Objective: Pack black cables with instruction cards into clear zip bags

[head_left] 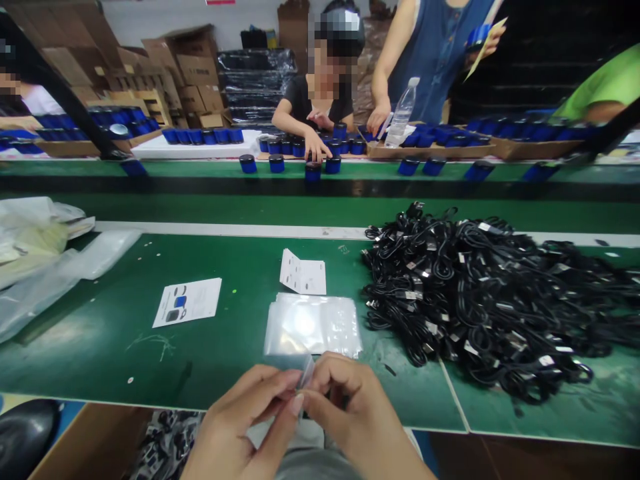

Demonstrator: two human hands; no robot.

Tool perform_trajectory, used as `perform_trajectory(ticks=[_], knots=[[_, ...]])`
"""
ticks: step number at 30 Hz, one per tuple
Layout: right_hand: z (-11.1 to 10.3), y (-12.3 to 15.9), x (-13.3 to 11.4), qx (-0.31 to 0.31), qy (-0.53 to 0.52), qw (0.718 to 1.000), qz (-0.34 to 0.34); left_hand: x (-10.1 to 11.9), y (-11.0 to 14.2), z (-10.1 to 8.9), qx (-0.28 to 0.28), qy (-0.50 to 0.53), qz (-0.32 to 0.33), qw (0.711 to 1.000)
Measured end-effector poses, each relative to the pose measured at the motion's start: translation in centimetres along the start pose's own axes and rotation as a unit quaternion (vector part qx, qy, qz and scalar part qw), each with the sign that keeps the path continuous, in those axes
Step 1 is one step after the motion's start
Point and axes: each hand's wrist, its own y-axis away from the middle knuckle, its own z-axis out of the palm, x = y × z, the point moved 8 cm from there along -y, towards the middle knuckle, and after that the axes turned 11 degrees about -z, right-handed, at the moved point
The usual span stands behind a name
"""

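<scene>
Both the left hand (250,423) and the right hand (361,417) grasp one clear plastic bag (306,375), pinched between thumbs and fingers above the near edge of the green workbench (103,353). Which edge of the bag is held cannot be told. Expect thin film: light, limp, slippery and apt to cling to itself. Take hold at a single edge, using fingertip pressure only; a hard pull may stretch or tear it. Directly beyond the hands lies a stack of clear plastic bags (313,327), with a folded leaflet (307,275) just behind. Printed leaflets (200,303) lie to the left; a pile of black USB cables (465,287) lies to the right.
</scene>
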Motion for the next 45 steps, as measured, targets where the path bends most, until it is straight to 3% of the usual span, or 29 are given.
perform_trajectory(ticks=[5, 14, 18, 29, 36, 41, 45], knots=[[0.3, 0.0, -0.1, -0.015, 0.010, 1.000, -0.010, -0.4, -0.7, 0.8, -0.030, 0.022, -0.041, 0.998], [0.5, 0.3, -0.1, -0.058, 0.030, 0.998, -0.007, -0.2, -0.7, 0.9, -0.045, -0.037, -0.018, 0.998], [0.6, 0.4, 0.3, -0.074, -0.003, 0.997, 0.004, -0.8, -0.9, 1.0, -0.054, -0.044, -0.011, 0.998], [0.8, 0.3, 0.8, -0.085, -0.106, 0.989, 0.050, -2.3, -0.9, 1.5, -0.119, 0.023, -0.072, 0.990], [1.2, 0.4, 0.5, -0.105, -0.052, 0.992, 0.035, -2.7, -1.3, 1.4, -0.122, -0.049, -0.068, 0.989], [1.6, 0.7, -0.1, -0.129, -0.015, 0.991, 0.018, -1.3, -1.1, 1.2, -0.133, -0.104, -0.055, 0.984], [1.9, 0.7, -1.0, -0.138, 0.062, 0.988, -0.014, -0.2, -0.9, 0.7, -0.090, -0.091, -0.050, 0.991]])
